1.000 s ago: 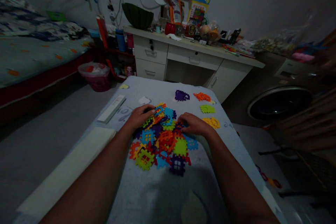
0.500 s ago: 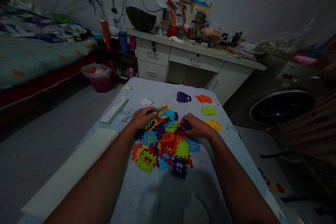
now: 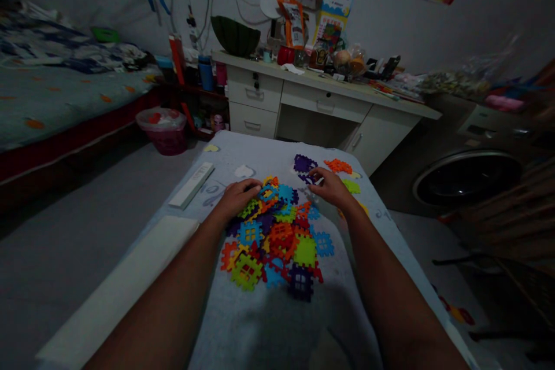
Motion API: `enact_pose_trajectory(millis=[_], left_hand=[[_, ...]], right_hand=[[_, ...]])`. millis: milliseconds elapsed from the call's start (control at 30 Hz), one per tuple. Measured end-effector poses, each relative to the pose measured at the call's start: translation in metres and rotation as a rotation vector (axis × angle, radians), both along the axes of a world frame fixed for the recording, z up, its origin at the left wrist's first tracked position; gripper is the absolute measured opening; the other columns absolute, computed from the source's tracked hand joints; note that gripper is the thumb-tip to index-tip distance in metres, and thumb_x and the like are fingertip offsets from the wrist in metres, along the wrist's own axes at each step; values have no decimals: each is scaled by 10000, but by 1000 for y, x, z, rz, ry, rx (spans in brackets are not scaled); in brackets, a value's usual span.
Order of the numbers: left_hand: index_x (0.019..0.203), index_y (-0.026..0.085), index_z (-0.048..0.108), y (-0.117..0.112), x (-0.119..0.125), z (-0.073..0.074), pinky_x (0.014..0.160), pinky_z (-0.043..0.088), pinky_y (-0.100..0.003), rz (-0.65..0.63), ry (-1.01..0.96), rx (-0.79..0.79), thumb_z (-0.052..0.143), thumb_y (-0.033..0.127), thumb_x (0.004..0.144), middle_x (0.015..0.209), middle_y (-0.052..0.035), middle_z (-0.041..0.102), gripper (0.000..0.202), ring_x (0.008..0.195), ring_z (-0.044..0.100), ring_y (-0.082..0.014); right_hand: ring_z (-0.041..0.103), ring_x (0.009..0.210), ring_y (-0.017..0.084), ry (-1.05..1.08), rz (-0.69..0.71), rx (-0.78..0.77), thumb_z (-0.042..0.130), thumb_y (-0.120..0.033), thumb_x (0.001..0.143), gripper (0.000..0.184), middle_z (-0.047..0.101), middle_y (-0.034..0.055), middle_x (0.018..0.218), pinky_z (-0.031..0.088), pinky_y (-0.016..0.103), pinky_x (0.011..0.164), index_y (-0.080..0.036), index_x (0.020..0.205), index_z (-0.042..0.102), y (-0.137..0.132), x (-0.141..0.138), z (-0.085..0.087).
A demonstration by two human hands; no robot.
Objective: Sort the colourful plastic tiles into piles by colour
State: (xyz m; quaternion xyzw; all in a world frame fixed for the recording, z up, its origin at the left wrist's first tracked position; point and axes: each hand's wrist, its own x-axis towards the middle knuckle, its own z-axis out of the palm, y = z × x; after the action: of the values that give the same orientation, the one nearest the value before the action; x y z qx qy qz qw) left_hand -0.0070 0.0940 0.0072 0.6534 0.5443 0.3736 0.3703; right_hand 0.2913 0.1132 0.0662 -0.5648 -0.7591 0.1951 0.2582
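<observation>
A heap of colourful plastic interlocking tiles (image 3: 282,233) with notched edges lies on the cloth-covered table, some with window-like cutouts. My left hand (image 3: 239,196) rests at the heap's far left edge, fingers stretched out and touching it beside a blue window tile (image 3: 267,193). Beyond the heap, my right hand (image 3: 328,186) pinches a purple tile (image 3: 307,178) between thumb and fingers. That tile is just in front of a purple group of tiles (image 3: 305,163). Orange tiles (image 3: 338,166) and a green tile (image 3: 351,186) lie to the right; my right hand and wrist partly cover yellow ones.
A long white box (image 3: 191,185) and a pale flat board (image 3: 125,283) lie along the table's left side. Behind stands a white desk (image 3: 255,98) loaded with items. A washing machine (image 3: 468,156) is at right, a bed (image 3: 73,98) and pink bucket (image 3: 167,136) at left.
My right hand has moved from the heap away toward the purple tiles at the back, carrying a purple tile. My left hand has stayed at the heap's edge.
</observation>
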Motion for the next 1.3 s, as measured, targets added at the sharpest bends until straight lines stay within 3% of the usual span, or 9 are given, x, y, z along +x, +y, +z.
enact_pose_trajectory(millis=[167, 300, 500, 700, 967, 1300], left_hand=[[991, 211, 719, 1, -1, -1, 872, 498, -390, -16, -19, 5, 545, 557, 762, 946, -40, 744, 450, 903, 666, -257], [998, 207, 717, 2, -3, -3, 867, 500, -386, -22, -49, -11, 552, 552, 763, 949, -45, 744, 450, 904, 669, -254], [998, 189, 694, 3, -2, -5, 840, 509, -368, -30, -191, -52, 547, 534, 766, 871, -49, 741, 441, 863, 679, -239], [1035, 214, 698, 5, -3, -12, 843, 514, -361, -32, -128, -31, 540, 534, 795, 940, -37, 755, 430, 904, 688, -238], [1044, 218, 705, 4, -3, -11, 845, 508, -344, -18, -29, 24, 553, 498, 817, 967, -21, 751, 391, 928, 683, -236], [1013, 218, 707, 2, -1, -6, 905, 496, -378, -14, -73, -6, 570, 539, 792, 992, -38, 746, 413, 972, 666, -258]], right_hand=[[582, 848, 195, 49, -265, 134, 636, -219, 685, 338, 629, 33, 903, 465, 331, 812, -179, 1019, 618, 41, -17, -18], [593, 862, 196, 98, -367, 146, 614, -206, 686, 358, 650, 36, 922, 474, 332, 836, -189, 1043, 603, 59, -26, -34], [615, 947, 219, 92, -377, 189, 585, -195, 705, 358, 683, 67, 1007, 468, 357, 902, -192, 1062, 610, 68, -21, -51], [614, 983, 241, 100, -392, 282, 578, -234, 734, 291, 687, 87, 1031, 462, 378, 940, -190, 1018, 624, 71, -6, -62], [601, 1004, 253, 159, -508, 287, 572, -219, 724, 269, 683, 126, 1046, 444, 398, 974, -159, 978, 635, 83, 4, -71], [625, 946, 246, 145, -426, 244, 500, -160, 714, 291, 704, 108, 970, 473, 381, 935, -160, 943, 680, 80, 4, -73]])
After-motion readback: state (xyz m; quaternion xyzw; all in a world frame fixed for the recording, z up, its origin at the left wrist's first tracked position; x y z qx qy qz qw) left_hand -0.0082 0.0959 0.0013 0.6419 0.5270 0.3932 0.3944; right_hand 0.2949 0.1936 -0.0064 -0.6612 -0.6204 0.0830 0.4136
